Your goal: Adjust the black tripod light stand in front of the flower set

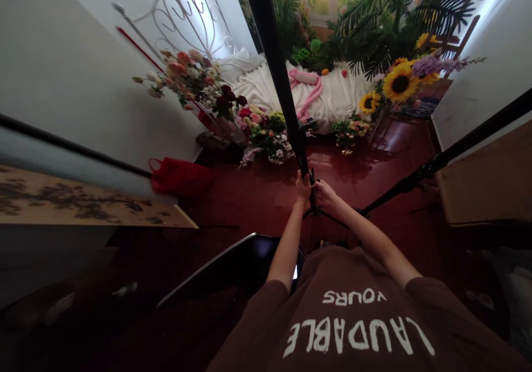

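A black light stand [277, 64] rises in front of me, its pole slanting up to the top of the view. My left hand [303, 188] is wrapped round the lower part of the pole. From the other side, my right hand [326, 193] is closed at the pole's lower joint, with its fingers pinched together. What those fingers hold, perhaps a small knob, is too small to make out. Below both hands the stand's legs [336, 219] spread near the dark red floor [253, 194].
A second black stand [415, 178] leans in at the right, beside a cardboard box [486, 178]. Bunches of flowers [266, 131] and sunflowers [399, 82] flank white draped cloth [341, 97]. At left are a red bag [178, 177] and a hanging scroll [83, 200]. A dark screen [249, 255] lies below.
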The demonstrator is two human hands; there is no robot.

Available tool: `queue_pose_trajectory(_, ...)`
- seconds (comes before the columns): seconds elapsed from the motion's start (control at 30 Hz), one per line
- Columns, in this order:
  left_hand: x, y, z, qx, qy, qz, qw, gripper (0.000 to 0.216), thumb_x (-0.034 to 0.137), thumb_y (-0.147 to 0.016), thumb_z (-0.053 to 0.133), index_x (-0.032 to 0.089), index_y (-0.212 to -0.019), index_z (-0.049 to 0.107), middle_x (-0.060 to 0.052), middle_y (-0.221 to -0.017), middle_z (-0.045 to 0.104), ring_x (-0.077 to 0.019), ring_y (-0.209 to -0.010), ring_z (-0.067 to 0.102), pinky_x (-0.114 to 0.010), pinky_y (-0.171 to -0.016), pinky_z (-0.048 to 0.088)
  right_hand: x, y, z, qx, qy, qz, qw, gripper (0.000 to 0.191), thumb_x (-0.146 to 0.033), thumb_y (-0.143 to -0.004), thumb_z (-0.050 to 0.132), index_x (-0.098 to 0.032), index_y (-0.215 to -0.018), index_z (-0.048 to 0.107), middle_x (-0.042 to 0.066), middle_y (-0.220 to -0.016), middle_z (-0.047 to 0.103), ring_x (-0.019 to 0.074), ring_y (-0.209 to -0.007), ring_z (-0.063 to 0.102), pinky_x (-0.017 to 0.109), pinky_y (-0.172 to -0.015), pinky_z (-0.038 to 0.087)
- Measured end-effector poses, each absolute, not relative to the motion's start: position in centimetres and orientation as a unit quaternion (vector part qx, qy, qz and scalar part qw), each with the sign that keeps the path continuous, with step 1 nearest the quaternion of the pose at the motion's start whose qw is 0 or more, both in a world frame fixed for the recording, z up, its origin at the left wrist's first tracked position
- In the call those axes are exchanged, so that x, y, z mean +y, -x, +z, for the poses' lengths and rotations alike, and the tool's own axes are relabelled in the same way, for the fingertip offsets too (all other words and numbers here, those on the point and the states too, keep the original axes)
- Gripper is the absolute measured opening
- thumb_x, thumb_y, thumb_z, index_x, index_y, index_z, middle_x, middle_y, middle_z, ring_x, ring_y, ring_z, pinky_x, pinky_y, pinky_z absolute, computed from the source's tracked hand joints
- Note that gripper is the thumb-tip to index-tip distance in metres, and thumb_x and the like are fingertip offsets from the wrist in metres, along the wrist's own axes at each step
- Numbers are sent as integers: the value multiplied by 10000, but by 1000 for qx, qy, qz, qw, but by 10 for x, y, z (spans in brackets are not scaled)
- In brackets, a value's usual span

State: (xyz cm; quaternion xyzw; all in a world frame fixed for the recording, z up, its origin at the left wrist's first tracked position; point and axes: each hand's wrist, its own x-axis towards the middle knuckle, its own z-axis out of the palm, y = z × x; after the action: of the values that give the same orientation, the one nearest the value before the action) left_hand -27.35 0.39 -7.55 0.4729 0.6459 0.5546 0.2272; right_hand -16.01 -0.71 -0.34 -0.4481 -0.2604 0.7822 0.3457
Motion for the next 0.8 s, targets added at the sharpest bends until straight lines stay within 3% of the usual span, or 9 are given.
queue_pose_trajectory(0.1,3,275,-80,630,-491,562,216,625,712,-900,355,172,-1105,595,-128,-986,703,-190,-844,680,-307,-770,531,-5,148,2,-510,522,561,391,266,-32,-663,572,-197,-576,382,-60,-638,356,73,-546,328,163,-502,330)
queue_pose_trajectory(0.17,3,274,-82,640,-486,558,208,604,699,-907,362,173,-1101,585,-131,-990,703,-189,-848,684,-303,-759,530,-2,139,14,-635,528,399,399,174,-45,-707,544,-188,-629,484,-19,-746,422,103,-635,404,210,-608,420)
queue_pose_trajectory(0.23,3,274,-83,650,-479,553,207,583,682,-914,371,172,-1102,581,-128,-972,706,-190,-842,691,-299,-746,531,1,134,33,-689,497,302,432,100,-111,-791,539,-185,-832,591,33,-900,491,142,-745,484,279,-712,488)
queue_pose_trajectory(0.27,3,273,-82,651,-476,554,206,578,675,-915,379,168,-1107,581,-129,-963,709,-195,-844,695,-300,-746,533,3,134,46,-705,471,273,454,170,-166,-829,557,-192,-990,606,64,-1004,511,164,-817,517,316,-758,513)
queue_pose_trajectory(0.37,2,271,-77,652,-466,564,198,584,672,-900,423,160,-1132,584,-146,-988,712,-225,-928,704,-323,-796,545,8,146,91,-761,374,225,480,612,-361,-861,647,-288,-1415,397,116,-1334,429,240,-1095,522,432,-897,538)
queue_pose_trajectory(0.5,0,270,-69,634,-464,580,215,577,676,-888,443,175,-1135,584,-150,-1042,703,-239,-1058,677,-349,-899,534,20,179,139,-823,293,192,447,839,-465,-895,617,-332,-1548,106,123,-1488,302,321,-1333,381,596,-1055,422)
queue_pose_trajectory(0.6,-2,271,-65,624,-467,580,236,566,676,-892,434,173,-1109,581,-137,-991,702,-230,-1014,681,-350,-886,540,34,198,148,-825,281,208,444,801,-390,-943,551,-279,-1544,35,160,-1444,363,317,-1292,435,588,-1051,419)
queue_pose_trajectory(0.7,-3,273,-63,612,-478,578,249,538,649,-889,475,175,-1128,567,-135,-1012,696,-223,-1011,677,-358,-897,540,45,205,140,-819,277,245,440,722,-275,-952,498,-236,-1516,49,154,-1298,480,241,-1077,563,482,-930,513)
queue_pose_trajectory(0.8,-2,276,-63,599,-492,574,264,517,603,-891,513,175,-1180,550,-151,-1096,683,-229,-1073,662,-376,-946,528,49,202,125,-816,277,272,429,696,-235,-926,501,-221,-1483,83,113,-1169,533,182,-894,577,401,-810,538)
